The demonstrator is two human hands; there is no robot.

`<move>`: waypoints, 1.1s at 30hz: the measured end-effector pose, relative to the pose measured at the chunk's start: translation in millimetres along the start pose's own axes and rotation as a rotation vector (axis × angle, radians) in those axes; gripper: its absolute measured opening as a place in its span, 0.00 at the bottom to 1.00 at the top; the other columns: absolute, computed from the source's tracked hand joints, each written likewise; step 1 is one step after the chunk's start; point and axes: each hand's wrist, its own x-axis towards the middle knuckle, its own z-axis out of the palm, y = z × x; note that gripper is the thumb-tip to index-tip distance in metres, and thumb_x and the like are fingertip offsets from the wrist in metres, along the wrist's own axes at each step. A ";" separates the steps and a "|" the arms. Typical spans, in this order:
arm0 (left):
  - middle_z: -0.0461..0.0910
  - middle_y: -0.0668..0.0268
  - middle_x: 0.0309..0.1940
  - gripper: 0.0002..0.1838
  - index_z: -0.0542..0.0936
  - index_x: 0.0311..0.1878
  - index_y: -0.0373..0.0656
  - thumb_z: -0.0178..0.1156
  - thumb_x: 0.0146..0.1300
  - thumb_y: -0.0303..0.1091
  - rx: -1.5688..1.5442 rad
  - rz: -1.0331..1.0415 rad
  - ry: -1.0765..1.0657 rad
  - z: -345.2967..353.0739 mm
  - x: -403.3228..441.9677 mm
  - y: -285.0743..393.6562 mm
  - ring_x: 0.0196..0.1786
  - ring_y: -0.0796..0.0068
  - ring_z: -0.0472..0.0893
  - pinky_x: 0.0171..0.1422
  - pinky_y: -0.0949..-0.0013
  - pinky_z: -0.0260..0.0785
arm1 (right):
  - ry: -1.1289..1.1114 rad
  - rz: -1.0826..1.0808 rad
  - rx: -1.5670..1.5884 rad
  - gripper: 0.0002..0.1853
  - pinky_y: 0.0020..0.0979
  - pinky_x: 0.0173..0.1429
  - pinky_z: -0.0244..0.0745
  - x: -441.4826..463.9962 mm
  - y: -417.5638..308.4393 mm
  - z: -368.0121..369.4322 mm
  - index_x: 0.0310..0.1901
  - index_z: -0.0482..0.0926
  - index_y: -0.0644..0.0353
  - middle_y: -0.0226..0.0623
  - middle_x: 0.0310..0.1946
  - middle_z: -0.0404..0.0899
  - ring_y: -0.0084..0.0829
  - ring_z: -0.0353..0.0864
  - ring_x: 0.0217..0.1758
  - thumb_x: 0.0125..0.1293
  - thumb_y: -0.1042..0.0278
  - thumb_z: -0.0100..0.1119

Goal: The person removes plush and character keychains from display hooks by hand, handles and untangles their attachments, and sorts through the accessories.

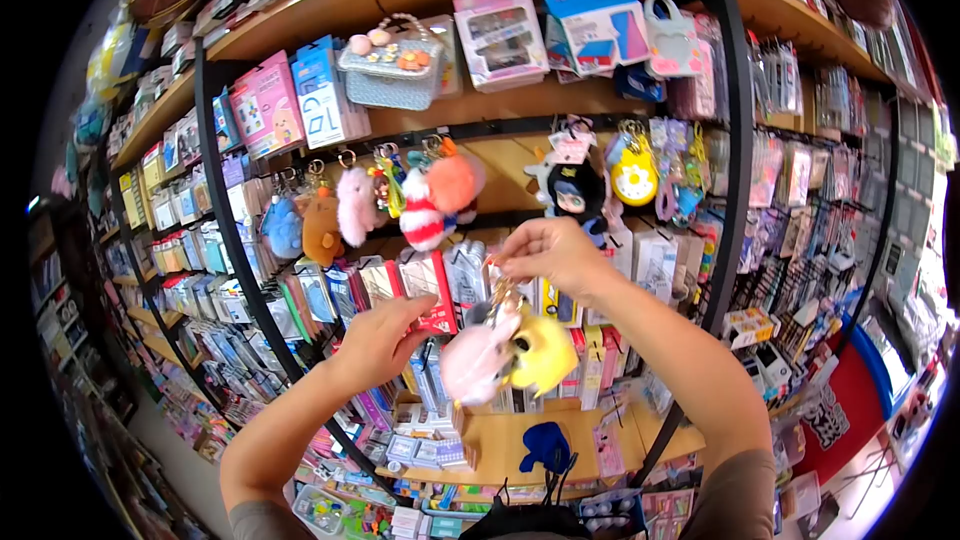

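My right hand [548, 252] is pinched around the metal rings of a bunch of plush keychains, held out in front of the shelf. Below it dangle a pink plush keychain [478, 360] and a yellow plush keychain [543, 352], both slightly blurred. To the left of them is my left hand [385, 338], fingers stretched out and thumb apart, holding nothing. Its fingertips are near a red boxed item [437, 290] on the rack; whether they touch cannot be made out. Behind, an orange pompom keychain [455, 182] and a red-and-white plush [422, 225] hang from hooks.
More keychains hang along the black rail, among them a brown plush [322, 225], a blue plush [282, 225] and a yellow flower pouch [634, 175]. A dark blue item [545, 447] lies on the lower wooden shelf [590, 420]. Black uprights [735, 140] flank the bay.
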 end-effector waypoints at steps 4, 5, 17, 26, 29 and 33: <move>0.75 0.58 0.32 0.19 0.72 0.47 0.40 0.62 0.49 0.24 -0.040 -0.137 -0.009 -6.2 -48.9 -10.5 0.32 0.62 0.77 0.33 0.66 0.70 | 0.188 0.008 -0.215 0.07 0.20 0.32 0.74 39.9 -22.2 -11.4 0.34 0.76 0.66 0.36 0.26 0.79 0.22 0.78 0.26 0.52 0.79 0.62; 0.75 0.58 0.32 0.19 0.72 0.47 0.40 0.62 0.49 0.24 -0.049 -0.155 -0.009 -5.8 -63.6 -12.3 0.31 0.62 0.77 0.32 0.67 0.70 | 0.220 -0.012 -0.173 0.07 0.20 0.31 0.74 49.3 -25.5 -13.0 0.33 0.76 0.65 0.36 0.26 0.79 0.23 0.79 0.26 0.52 0.80 0.62; 0.77 0.62 0.29 0.12 0.74 0.41 0.38 0.61 0.52 0.23 -0.164 -0.960 0.199 38.9 -290.2 -17.1 0.29 0.73 0.78 0.28 0.74 0.69 | 0.436 -0.137 -0.425 0.07 0.18 0.28 0.71 172.2 -50.5 -37.8 0.34 0.76 0.67 0.35 0.24 0.78 0.20 0.76 0.23 0.52 0.80 0.61; 0.77 0.63 0.26 0.08 0.75 0.37 0.35 0.60 0.53 0.23 -0.208 -1.140 0.223 66.7 -348.2 -1.1 0.28 0.75 0.77 0.31 0.73 0.69 | 0.444 -0.044 -0.385 0.07 0.19 0.24 0.69 191.5 -45.0 -47.6 0.35 0.76 0.68 0.35 0.22 0.76 0.21 0.72 0.19 0.53 0.81 0.59; 0.77 0.63 0.25 0.08 0.75 0.37 0.35 0.60 0.52 0.24 -0.238 -1.179 0.215 69.3 -345.0 -2.9 0.27 0.75 0.77 0.30 0.73 0.69 | 0.395 -0.052 -0.372 0.08 0.20 0.27 0.70 188.4 -45.3 -47.9 0.38 0.77 0.67 0.34 0.24 0.76 0.20 0.72 0.22 0.55 0.82 0.56; 0.77 0.63 0.24 0.07 0.76 0.36 0.35 0.60 0.53 0.24 -0.170 -1.124 0.172 71.8 -338.6 -3.1 0.26 0.75 0.77 0.27 0.73 0.68 | 0.339 -0.156 -0.470 0.10 0.20 0.33 0.73 184.7 -36.8 -50.7 0.40 0.79 0.64 0.31 0.28 0.78 0.19 0.75 0.30 0.57 0.83 0.55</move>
